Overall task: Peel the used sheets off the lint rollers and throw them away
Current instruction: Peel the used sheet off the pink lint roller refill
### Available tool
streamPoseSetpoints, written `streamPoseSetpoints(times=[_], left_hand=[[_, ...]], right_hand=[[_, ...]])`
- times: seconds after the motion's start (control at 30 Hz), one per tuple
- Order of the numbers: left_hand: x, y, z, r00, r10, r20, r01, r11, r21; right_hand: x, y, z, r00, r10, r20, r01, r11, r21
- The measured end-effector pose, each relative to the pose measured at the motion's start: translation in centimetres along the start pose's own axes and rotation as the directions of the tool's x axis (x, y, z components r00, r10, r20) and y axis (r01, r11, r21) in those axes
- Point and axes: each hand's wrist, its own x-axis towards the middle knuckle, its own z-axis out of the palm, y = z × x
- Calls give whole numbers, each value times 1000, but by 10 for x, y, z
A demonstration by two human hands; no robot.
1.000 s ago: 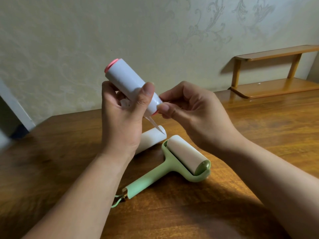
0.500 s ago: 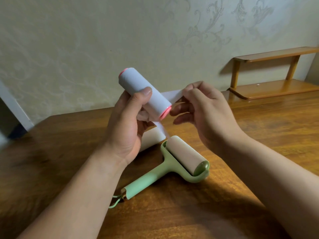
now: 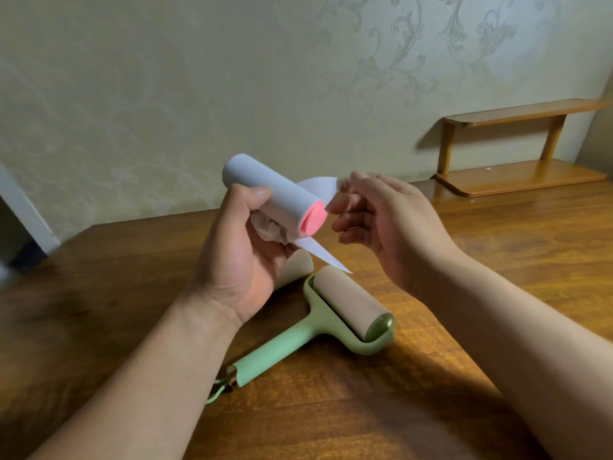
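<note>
My left hand [image 3: 238, 260] grips a white lint roll with pink end caps [image 3: 265, 190], held above the table and tilted, near end toward me. A crumpled sheet [image 3: 268, 229] is tucked in that palm under the roll. My right hand [image 3: 388, 224] pinches the edge of a white sheet [image 3: 318, 190] that is partly peeled off the roll; its pointed tail [image 3: 326, 257] hangs below. On the table lies a green-handled lint roller [image 3: 345, 303] with a beige roll. Behind my left hand another white roll [image 3: 298, 267] lies mostly hidden.
The brown wooden table [image 3: 497, 260] stands against a patterned wall. A small two-tier wooden shelf [image 3: 517, 174] stands at the table's far right. The table's left corner lies at the far left, with a dark gap beyond it.
My right hand has pulled the sheet up and to the right, unwinding it from the roll. My left hand has turned the roll so that its near pink cap faces me.
</note>
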Motion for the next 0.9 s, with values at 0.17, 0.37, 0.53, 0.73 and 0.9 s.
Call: streamPoseSetpoints(times=[0.17,0.37,0.53,0.73,0.9], left_hand=[[-1,1,1,999,-41,32,39,998,55],[2,2,-3,995,-89,-42,94,985,143],[4,-4,0,992,68,-102,-21,915,403],[7,-3,-4,988,-8,-152,65,925,373],[-2,-16,10,988,-152,-31,150,875,460]], right_hand=[[-4,3,3,983,-4,181,12,999,-40],[-3,-2,3,996,-47,70,44,998,45],[-4,6,4,985,-168,-43,162,980,-119],[1,-11,-10,948,-269,-169,252,961,-117],[-5,0,4,977,-212,17,212,977,-19]])
